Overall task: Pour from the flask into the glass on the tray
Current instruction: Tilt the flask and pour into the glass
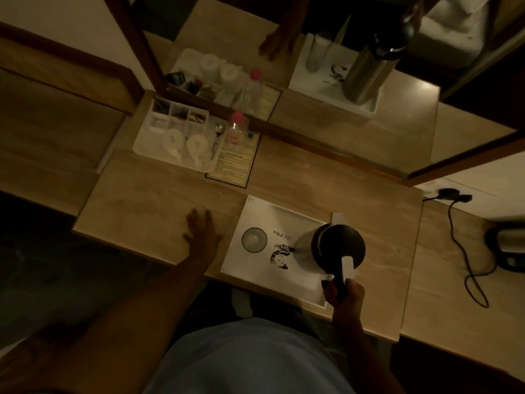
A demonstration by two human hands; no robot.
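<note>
— So, where's the flask (336,248)?
— Upright on the tray (287,220), at three o'clock from the glass (254,240); right hand (345,294) grips its handle.
— Left hand (201,234)?
— Spread flat on the tabletop (147,200).

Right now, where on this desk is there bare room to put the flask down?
The tray has bare room between the glass and the flask, and along its near edge. The desk is bare behind the tray up to the mirror, and left of it around the flat left hand. The back left corner is crowded: cup organiser, bottle, card.
</note>
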